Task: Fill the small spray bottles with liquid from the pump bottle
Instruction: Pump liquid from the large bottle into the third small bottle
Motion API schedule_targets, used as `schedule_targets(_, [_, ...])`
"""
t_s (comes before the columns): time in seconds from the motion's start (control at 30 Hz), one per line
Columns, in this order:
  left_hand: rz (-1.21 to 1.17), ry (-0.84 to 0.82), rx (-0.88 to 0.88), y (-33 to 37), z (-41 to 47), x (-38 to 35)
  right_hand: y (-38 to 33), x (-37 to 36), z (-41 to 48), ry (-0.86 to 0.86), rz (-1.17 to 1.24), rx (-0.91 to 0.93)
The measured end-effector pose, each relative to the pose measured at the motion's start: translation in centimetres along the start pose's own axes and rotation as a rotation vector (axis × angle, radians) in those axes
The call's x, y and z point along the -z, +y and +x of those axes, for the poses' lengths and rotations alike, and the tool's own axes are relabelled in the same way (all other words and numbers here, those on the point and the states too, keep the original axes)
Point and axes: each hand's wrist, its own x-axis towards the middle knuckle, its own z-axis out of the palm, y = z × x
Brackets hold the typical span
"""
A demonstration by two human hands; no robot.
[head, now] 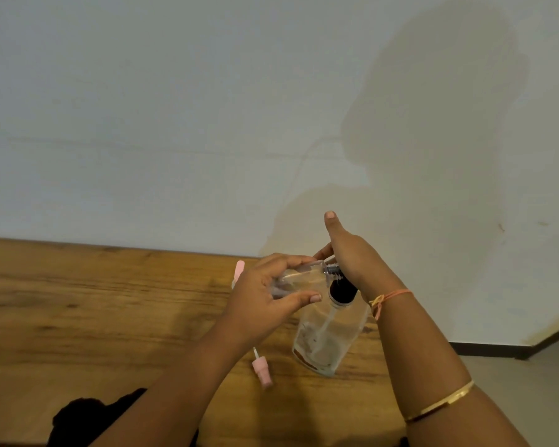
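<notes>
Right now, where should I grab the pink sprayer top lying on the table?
Pinch the pink sprayer top by its thick body, from above, across its long sides. It lies flat on the wooden table, both sides free; the thin white tube at its far end looks flimsy.

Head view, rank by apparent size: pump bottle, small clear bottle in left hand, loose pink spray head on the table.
1. pump bottle, clearly largest.
2. small spray bottle, partly hidden by the left hand.
3. pink spray head, smallest, though it lies nearer the camera.
</notes>
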Motion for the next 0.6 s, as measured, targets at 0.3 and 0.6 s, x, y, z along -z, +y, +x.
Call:
schedule_targets(0.3, [-0.038,0.013,0.006,0.4,0.0,0.1,-0.7,0.2,0.2,-0.010,0.004,0.052])
schedule_targets(0.6, [-0.027,0.000,0.034,-0.1,-0.2,-0.4,0.3,-0.1,0.3,0.029,-0.014,0.012])
